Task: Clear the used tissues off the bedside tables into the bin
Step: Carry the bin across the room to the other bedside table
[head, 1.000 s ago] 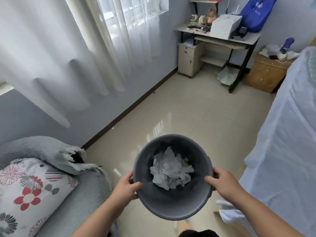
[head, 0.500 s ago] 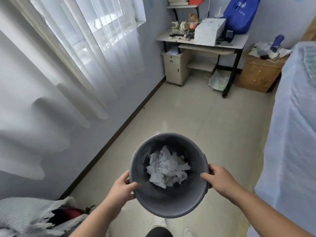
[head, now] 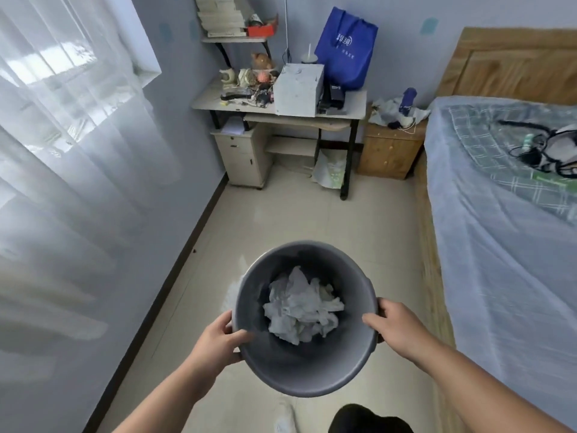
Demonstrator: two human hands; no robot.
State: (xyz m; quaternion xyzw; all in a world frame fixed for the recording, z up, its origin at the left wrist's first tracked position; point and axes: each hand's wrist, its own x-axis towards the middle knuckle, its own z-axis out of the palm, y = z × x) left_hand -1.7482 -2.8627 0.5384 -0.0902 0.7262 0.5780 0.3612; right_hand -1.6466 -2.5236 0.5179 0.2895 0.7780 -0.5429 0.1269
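I hold a round grey bin [head: 307, 367] in front of me above the tiled floor. My left hand [head: 223, 340] grips its left rim and my right hand [head: 395, 325] grips its right rim. Crumpled white tissues [head: 301, 309] lie in a heap inside the bin. Far ahead, a wooden bedside table [head: 388, 151] stands beside the bed, with white crumpled tissues [head: 388, 109], a dark blue bottle [head: 409, 100] and a cable on top.
A bed [head: 505, 220] under a pale cover fills the right side, its wooden headboard at the far wall. A cluttered desk [head: 352, 112] with a white box, a blue bag and a small drawer cabinet [head: 242, 157] stands ahead. Sheer curtains [head: 71, 151] hang along the left wall.
My view has swung right and up: the sofa and flowered cushion at lower left have gone out of sight, and the desk, bedside table and bed have come closer. Both hands keep holding the bin.
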